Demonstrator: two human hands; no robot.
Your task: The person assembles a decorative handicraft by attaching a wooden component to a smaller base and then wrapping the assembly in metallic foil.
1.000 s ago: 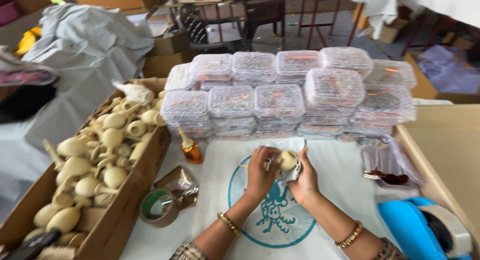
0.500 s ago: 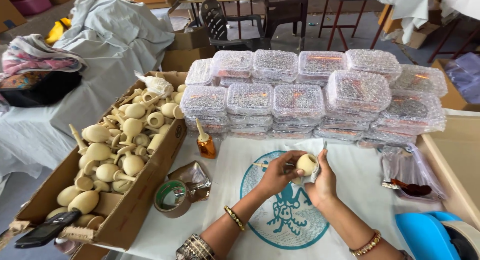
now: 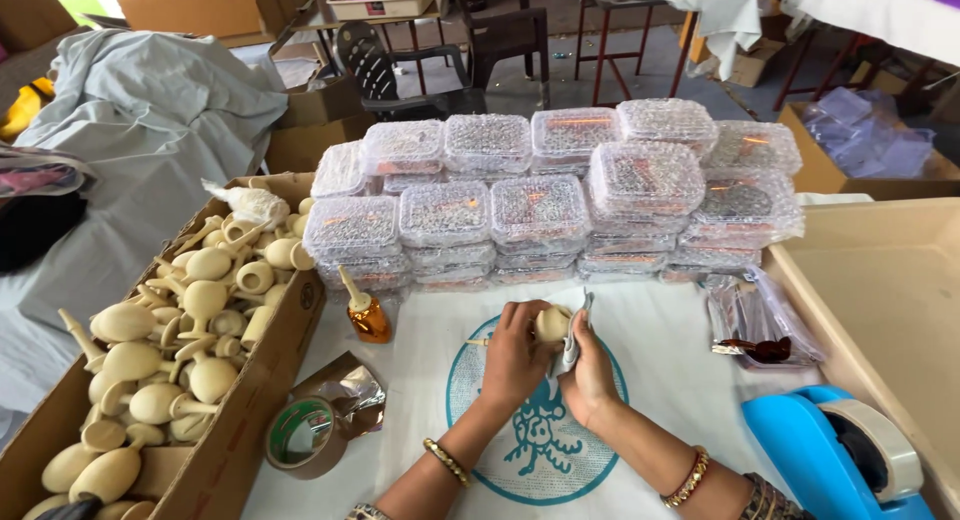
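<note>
My left hand (image 3: 515, 355) grips a small pale wooden rattle-shaped piece (image 3: 551, 324), its thin handle sticking out to the left. My right hand (image 3: 590, 370) presses a silvery strip (image 3: 574, 337) against the piece's round head. Both hands hover over a white cloth (image 3: 660, 350) with a blue round print, close to the front of the stacked clear boxes.
A cardboard box (image 3: 250, 420) full of similar pale wooden pieces stands at the left. Stacks of clear lidded plastic boxes (image 3: 540, 195) fill the back. An amber glue bottle (image 3: 367, 313), a tape roll (image 3: 305, 437), a foil wrapper (image 3: 350, 390), a plastic bag (image 3: 760, 325) and a blue tape dispenser (image 3: 835, 460) lie around.
The view has shifted, so the hands sit lower and nearer the middle. Both hands still hold the wooden piece, and the silvery strip now stands up beside its head.
</note>
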